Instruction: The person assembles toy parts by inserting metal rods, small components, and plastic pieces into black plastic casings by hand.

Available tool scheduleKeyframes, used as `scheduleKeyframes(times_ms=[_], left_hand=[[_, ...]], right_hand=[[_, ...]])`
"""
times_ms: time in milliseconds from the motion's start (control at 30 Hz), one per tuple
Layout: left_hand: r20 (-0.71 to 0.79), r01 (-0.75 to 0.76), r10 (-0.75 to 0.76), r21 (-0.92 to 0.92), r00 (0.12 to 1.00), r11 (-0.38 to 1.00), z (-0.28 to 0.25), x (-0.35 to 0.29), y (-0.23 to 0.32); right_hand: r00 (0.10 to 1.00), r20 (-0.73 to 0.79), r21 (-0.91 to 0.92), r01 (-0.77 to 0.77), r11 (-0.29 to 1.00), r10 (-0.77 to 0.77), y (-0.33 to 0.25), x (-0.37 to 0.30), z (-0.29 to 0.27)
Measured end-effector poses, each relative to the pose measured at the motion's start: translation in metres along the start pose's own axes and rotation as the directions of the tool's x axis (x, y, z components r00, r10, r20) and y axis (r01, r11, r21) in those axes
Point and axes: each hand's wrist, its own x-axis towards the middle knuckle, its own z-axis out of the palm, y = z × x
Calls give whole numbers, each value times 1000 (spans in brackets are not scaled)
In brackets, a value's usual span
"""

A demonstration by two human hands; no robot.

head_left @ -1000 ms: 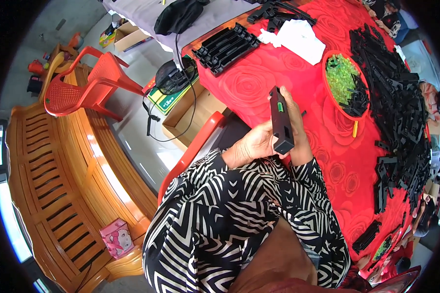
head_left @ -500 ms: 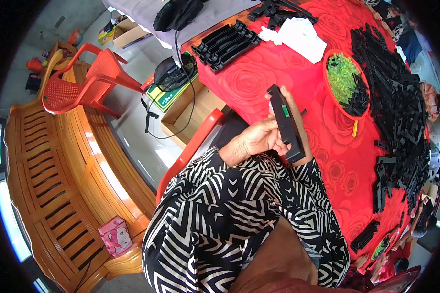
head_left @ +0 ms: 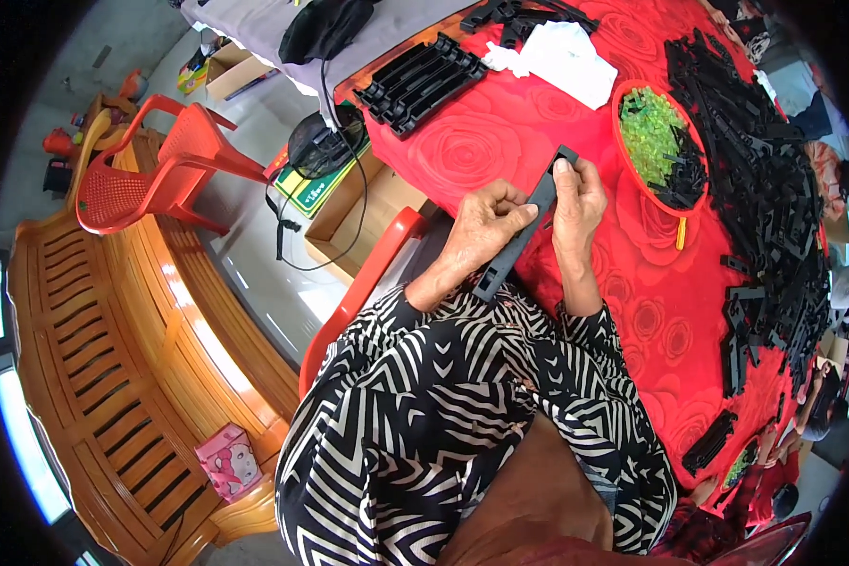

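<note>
A long, narrow black plastic part (head_left: 512, 253) slants above my lap, its upper end away from me and to the right. My left hand (head_left: 489, 226) pinches it near the middle between thumb and curled fingers. My right hand (head_left: 577, 209) grips the upper end, thumb lying on top and fingers behind it. Right of my hands, on the red cloth, sits an orange-rimmed basket (head_left: 621, 156). Small translucent green pieces (head_left: 649, 137) fill most of it, with thin black pieces (head_left: 686, 179) along one side.
Black plastic parts (head_left: 764, 189) are heaped along the right of the red-covered table (head_left: 641, 311). A black ribbed tray-like stack (head_left: 420, 83) and a crumpled white bag (head_left: 568, 64) lie at the far side. A red chair (head_left: 165, 170), cardboard box (head_left: 373, 212) and wooden bench (head_left: 141, 368) stand left.
The black part has turned over and now slants the other way; its green insert no longer shows. My right hand has shifted to its upper end, while my left hand grips nearer the middle.
</note>
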Motion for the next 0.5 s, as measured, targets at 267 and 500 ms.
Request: scheduleKeyframes(times_ms=[267,500], left_hand=[[14,31,-31,-6,999,999,0,2,7],[263,121,-75,-163,962,979,-13,-1,1]], right_hand=[[1000,-17,13,7,1000,-7,1,-1,-1],[994,-77,16,76,997,-75,-8,5,-12]])
